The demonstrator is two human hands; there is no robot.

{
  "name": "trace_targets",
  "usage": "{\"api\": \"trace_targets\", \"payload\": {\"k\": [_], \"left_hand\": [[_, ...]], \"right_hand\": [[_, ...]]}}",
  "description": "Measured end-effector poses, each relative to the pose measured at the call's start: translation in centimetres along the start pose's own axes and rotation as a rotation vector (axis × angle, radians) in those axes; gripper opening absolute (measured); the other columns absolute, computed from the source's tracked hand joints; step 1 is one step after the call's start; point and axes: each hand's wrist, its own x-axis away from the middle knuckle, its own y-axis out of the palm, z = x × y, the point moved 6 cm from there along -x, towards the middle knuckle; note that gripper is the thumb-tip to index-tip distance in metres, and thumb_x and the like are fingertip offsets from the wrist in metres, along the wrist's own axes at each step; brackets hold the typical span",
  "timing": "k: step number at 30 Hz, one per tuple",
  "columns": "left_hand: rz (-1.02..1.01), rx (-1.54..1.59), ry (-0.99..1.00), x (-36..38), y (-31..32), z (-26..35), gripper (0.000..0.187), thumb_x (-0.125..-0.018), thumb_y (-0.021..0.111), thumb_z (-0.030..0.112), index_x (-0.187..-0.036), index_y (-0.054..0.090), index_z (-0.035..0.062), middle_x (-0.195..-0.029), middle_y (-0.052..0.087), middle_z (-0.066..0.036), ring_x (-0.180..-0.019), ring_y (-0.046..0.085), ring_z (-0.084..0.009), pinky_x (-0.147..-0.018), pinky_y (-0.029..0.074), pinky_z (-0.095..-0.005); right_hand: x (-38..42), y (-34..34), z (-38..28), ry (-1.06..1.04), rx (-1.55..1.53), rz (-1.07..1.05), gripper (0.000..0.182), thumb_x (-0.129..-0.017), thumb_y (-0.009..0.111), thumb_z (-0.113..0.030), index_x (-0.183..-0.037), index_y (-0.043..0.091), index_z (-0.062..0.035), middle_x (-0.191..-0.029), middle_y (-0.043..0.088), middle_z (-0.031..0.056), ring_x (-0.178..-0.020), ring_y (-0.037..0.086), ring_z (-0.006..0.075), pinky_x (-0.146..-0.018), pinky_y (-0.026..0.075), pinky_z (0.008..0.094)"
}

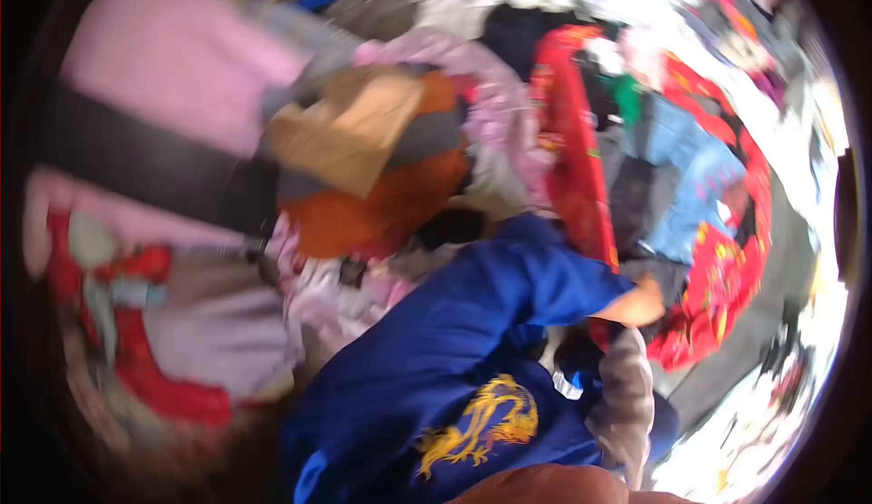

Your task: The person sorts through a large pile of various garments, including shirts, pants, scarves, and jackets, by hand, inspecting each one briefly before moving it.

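Observation:
My left arm, in a blue sleeve (pixel 445 295), bends across the middle of the head view. My left hand (pixel 639 302) is blurred at its end, beside a red patterned cloth bundle (pixel 574 141). Directly below the hand hangs a pale greyish cloth (pixel 627 386), which the fingers seem to grip; the fingertips are hidden. A yellow dragon (pixel 486 422) decorates the blue top's front. My right hand cannot be made out. A blurred patch of skin (pixel 545 486) lies along the bottom edge. Inside the red bundle are blue denim (pixel 686 168) and dark garments (pixel 636 195).
Left of my arm are an orange, grey and tan garment (pixel 372 204) and a pink-lilac frilly cloth (pixel 500 95). Farther left lie a large pink cloth (pixel 173 59), a dark band (pixel 154 159) and a lilac-grey garment (pixel 218 322). More clothing (pixel 736 41) is heaped at the far right.

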Motion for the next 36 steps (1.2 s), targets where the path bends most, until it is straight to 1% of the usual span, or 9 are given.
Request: {"api": "trace_targets", "payload": {"k": [4, 10, 14, 22, 23, 24, 29, 32, 36], "left_hand": [[-0.623, -0.322, -0.157, 0.5, 1.5, -2.6, 0.027, -0.080, 0.066, 0.029, -0.100, 0.074, 0.0111, -0.099, 0.072, -0.011, -0.105, 0.065, -0.0273, -0.099, 0.042, -0.0535], [-0.263, -0.028, -0.163, 4.7, -3.6, -5.2, 0.025, -0.078, 0.066, 0.029, -0.093, 0.075, 0.0117, -0.096, 0.074, -0.013, -0.100, 0.068, -0.0285, -0.097, 0.045, -0.0509], [0.057, 0.075, -0.062, 6.5, -4.5, -7.4, 0.018, -0.071, 0.064, 0.025, -0.070, 0.074, 0.0100, -0.071, 0.070, -0.014, -0.068, 0.071, -0.0299, -0.054, 0.053, -0.0432], [-0.485, 0.049, 0.015, 10.8, 2.6, -1.9, 0.008, -0.066, 0.078, 0.020, -0.074, 0.077, 0.0159, -0.073, 0.073, -0.007, -0.066, 0.070, -0.0280, -0.053, 0.055, -0.0437], [-0.416, 0.054, 0.075, 11.2, 4.0, -3.5, 0.010, -0.053, 0.078, 0.019, -0.062, 0.074, 0.0178, -0.066, 0.071, -0.008, -0.063, 0.070, -0.0277, -0.047, 0.052, -0.0460], [-0.817, 0.126, 0.054, 10.9, 1.5, -3.1, 0.019, -0.072, 0.070, 0.015, -0.088, 0.078, 0.0078, -0.093, 0.075, -0.015, -0.089, 0.072, -0.0318, -0.074, 0.058, -0.0462], [-1.333, 0.103, 0.416, 15.3, 6.6, 5.0, 0.021, -0.075, 0.070, 0.019, -0.091, 0.078, 0.0079, -0.094, 0.073, -0.019, -0.089, 0.071, -0.0340, -0.076, 0.057, -0.0474], [-1.375, 0.104, 0.641, 19.9, 6.2, 10.0, 0.021, -0.076, 0.071, 0.021, -0.091, 0.078, 0.0078, -0.092, 0.072, -0.020, -0.088, 0.071, -0.0346, -0.076, 0.056, -0.0478], [-1.232, 0.194, 0.673, 19.1, 4.1, 12.2, 0.022, -0.076, 0.072, 0.024, -0.090, 0.078, 0.0078, -0.090, 0.071, -0.022, -0.087, 0.070, -0.0354, -0.076, 0.055, -0.0483]], "right_hand": [[9.7, -5.7, 5.9, 0.031, 0.142, 0.072, 0.047, -0.095, 0.051, -0.050, -0.106, 0.068, -0.0083, -0.098, 0.070, 0.0250, -0.090, 0.068, 0.0420, -0.074, 0.051, 0.0561], [25.1, -15.6, 6.7, -0.049, 0.139, 0.271, 0.064, -0.091, 0.053, -0.057, -0.081, 0.070, 0.0036, -0.071, 0.063, 0.0290, -0.072, 0.067, 0.0433, -0.064, 0.047, 0.0551], [32.9, -15.2, 19.2, 0.019, -0.042, 0.476, 0.048, -0.093, 0.057, -0.043, -0.085, 0.069, 0.0037, -0.070, 0.066, 0.0240, -0.068, 0.068, 0.0382, -0.061, 0.049, 0.0498], [57.0, -18.2, 12.6, 0.219, -0.301, 0.604, 0.024, -0.081, 0.064, -0.014, -0.067, 0.053, 0.0028, -0.052, 0.046, 0.0101, -0.052, 0.040, 0.0137, -0.048, 0.037, 0.0374], [54.7, -22.3, 10.1, 0.189, -0.240, 0.623, 0.023, -0.080, 0.065, -0.014, -0.067, 0.055, 0.0029, -0.051, 0.047, 0.0115, -0.050, 0.043, 0.0151, -0.048, 0.039, 0.0376], [52.7, -24.9, 10.1, 0.155, -0.197, 0.634, 0.022, -0.079, 0.065, -0.014, -0.068, 0.057, 0.0030, -0.051, 0.049, 0.0129, -0.048, 0.045, 0.0165, -0.048, 0.040, 0.0378], [36.0, -22.9, 12.2, 0.019, -0.223, 0.536, 0.014, -0.079, 0.067, -0.012, -0.089, 0.066, -0.0028, -0.082, 0.066, 0.0157, -0.082, 0.067, 0.0339, -0.073, 0.052, 0.0443], [30.6, -18.2, 5.1, -0.002, -0.013, 0.395, 0.056, -0.079, 0.074, -0.030, -0.131, 0.060, -0.0150, -0.145, 0.048, 0.0156, -0.115, 0.061, 0.0360, -0.097, 0.051, 0.0419], [17.8, -5.3, 2.1, 0.137, 0.022, 0.269, 0.077, -0.078, 0.074, -0.050, -0.144, 0.047, -0.0232, -0.157, 0.034, 0.0094, -0.144, 0.033, 0.0301, -0.111, 0.031, 0.0624]]}}
